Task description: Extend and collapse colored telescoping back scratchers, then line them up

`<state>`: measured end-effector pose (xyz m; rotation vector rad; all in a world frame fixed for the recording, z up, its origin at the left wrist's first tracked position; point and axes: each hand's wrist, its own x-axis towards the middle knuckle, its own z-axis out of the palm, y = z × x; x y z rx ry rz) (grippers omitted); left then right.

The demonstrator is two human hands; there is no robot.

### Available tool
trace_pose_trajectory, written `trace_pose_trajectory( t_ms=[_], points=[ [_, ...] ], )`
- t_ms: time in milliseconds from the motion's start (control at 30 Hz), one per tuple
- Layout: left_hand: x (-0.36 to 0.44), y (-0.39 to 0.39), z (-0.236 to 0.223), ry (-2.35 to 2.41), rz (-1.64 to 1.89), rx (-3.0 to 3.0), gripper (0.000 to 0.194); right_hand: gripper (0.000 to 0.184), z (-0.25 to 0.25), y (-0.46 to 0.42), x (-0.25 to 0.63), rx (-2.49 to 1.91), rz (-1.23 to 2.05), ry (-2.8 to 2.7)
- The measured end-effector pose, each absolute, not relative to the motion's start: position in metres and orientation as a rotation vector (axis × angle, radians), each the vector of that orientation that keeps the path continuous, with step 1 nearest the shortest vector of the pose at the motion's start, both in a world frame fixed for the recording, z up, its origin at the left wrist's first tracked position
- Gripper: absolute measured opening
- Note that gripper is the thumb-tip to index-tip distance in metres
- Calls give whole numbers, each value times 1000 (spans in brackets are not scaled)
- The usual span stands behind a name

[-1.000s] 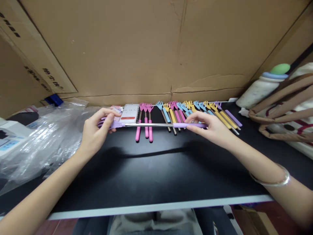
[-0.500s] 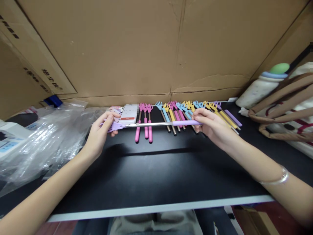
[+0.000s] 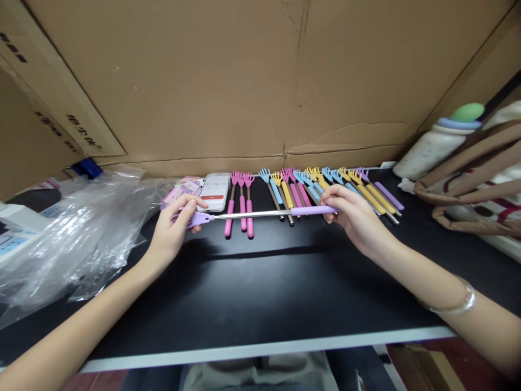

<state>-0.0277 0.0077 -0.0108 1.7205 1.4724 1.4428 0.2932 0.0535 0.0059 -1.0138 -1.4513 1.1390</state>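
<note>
A purple back scratcher (image 3: 260, 214) with an extended metal rod is held level above the black table (image 3: 260, 293). My left hand (image 3: 176, 221) is closed on its purple claw head, which the fingers partly cover. The far end of its purple handle sits in the pinch of my right hand (image 3: 345, 209). Behind the rod lie several pink back scratchers (image 3: 242, 203). To their right is a row of blue, yellow, pink and purple ones, such as a yellow back scratcher (image 3: 287, 195), partly hidden behind my right hand.
A phone (image 3: 214, 191) showing a timer lies by my left hand, on colourful cards (image 3: 184, 190). Clear plastic bags (image 3: 89, 233) cover the left side. At the right stand a white bottle (image 3: 433, 145) and a bag with brown handles (image 3: 456, 190). A cardboard wall (image 3: 244, 81) closes the back.
Both hands and the purple back scratcher have shifted slightly right, and the claw end has come down a little. More of the phone and cards shows. The grip stays the same.
</note>
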Motion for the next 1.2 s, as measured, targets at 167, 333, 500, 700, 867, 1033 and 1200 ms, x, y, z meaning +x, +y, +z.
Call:
trace_pose_trajectory(
  t_ms=[167,333,500,700,867,1033,1200],
  points=[
    [-25,5,-12,1475,1459,1719,27,3,6,52,293,-1016,1056,-1509],
    [-23,4,-13,1497,1466,1751,26,4,4,53,294,-1021,1014,-1561],
    [-22,1,-13,1492,1510,1756,25,6,4,54,294,-1016,984,-1583],
    [-21,-3,-14,1497,1630,1721,22,10,3,52,293,-1057,1008,-1602],
    [-18,-4,-16,1488,1607,1717,22,11,2,51,293,-1068,1005,-1594],
    [-18,-5,-19,1467,1621,1717,22,12,4,49,290,-1074,1030,-1602],
    [-15,-6,-20,1450,1641,1718,22,15,3,45,287,-1084,1039,-1625]
  ],
)
